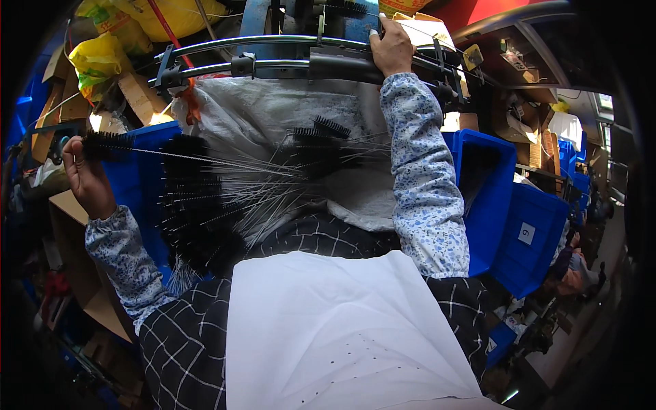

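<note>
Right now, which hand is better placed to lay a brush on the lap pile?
Probably the left hand: it holds a brush by the bristled end, its wire pointing toward the pile. The right hand is up by the black tube.

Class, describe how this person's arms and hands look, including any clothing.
The left sleeve cover and right sleeve cover are loose, whitish with small blue blotches, and gathered at the wrists. Black, white-checked cloth shows beyond them. The left hand and right hand are bare.
</note>
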Demonstrator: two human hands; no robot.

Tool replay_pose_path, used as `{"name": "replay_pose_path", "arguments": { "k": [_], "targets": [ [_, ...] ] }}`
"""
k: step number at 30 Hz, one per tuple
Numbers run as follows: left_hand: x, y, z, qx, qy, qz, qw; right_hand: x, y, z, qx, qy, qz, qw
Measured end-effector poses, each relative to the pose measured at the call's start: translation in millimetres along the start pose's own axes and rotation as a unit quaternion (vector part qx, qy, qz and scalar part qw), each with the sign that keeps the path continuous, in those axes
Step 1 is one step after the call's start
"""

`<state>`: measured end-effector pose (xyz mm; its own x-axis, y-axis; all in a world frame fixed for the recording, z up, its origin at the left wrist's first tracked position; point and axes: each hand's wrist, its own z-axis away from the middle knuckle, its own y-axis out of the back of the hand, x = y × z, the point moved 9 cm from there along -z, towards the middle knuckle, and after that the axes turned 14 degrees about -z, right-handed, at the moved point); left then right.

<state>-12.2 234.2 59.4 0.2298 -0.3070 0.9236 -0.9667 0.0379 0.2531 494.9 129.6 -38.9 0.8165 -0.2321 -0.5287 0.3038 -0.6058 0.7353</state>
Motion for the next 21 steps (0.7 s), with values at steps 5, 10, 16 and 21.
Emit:
{"name": "replay_pose_path", "arguments": {
  "k": [5, 10, 16, 21],
  "targets": [
    [6, 4, 5, 0.004, 0.009, 0.001, 1.0, -18, -6, 0, -0.004, -0.01, 0.008, 1.0],
    [15, 6, 7, 0.023, 0.009, 0.003, 1.0, -24, -13, 0, -0.003, -0.003, 0.008, 1.0],
    [20, 0, 8, 0.016, 0.008, -0.004, 1.0, -42, -22, -3, -0.026, -0.019, 0.008, 0.999],
    [22, -13, 4, -0.01, 0.0, 0.015, 1.0, -69, -28, -2, -0.036, -0.071, 0.029, 0.996]
  ]
}}
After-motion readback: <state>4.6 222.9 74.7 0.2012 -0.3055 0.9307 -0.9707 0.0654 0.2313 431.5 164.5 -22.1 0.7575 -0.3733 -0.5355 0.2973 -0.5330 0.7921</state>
